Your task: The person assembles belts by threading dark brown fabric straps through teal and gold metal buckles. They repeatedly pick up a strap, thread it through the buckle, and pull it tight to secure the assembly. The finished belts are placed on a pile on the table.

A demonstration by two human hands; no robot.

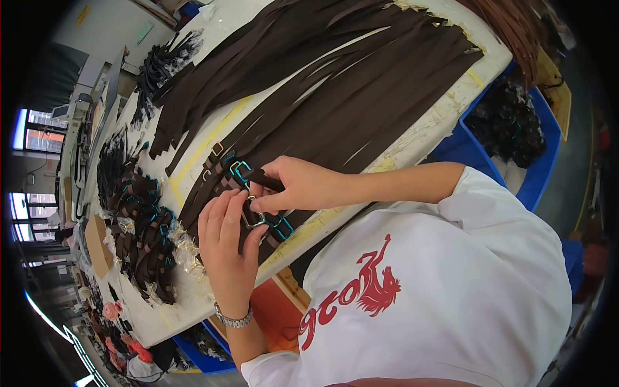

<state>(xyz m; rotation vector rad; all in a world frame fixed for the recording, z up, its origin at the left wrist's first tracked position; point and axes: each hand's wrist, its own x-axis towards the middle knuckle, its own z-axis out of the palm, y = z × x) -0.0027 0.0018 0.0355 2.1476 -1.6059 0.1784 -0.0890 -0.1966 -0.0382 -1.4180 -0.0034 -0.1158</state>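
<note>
My left hand (224, 233), with a metal watch on its wrist, grips a silver-coloured metal buckle (245, 222) between thumb and fingers. Beside it, my right hand (306, 186) is closed on a dark brown strap (269, 183), its thumb and fingertips meeting at the top of the buckle. How the strap passes through the buckle is partly hidden by my fingers. Just beyond my hands lie a turquoise-edged buckle (239, 169) and a small gold-coloured buckle (217, 148) on straps. Another turquoise-edged buckle (282, 227) rests near the table's edge.
Long dark brown straps (387, 97) spread across the white table (445, 106). Left of my hands sits a heap of straps with turquoise-edged buckles (145, 238); black straps (164, 61) lie farther back. A blue bin (547, 145) holding dark pieces stands at the right.
</note>
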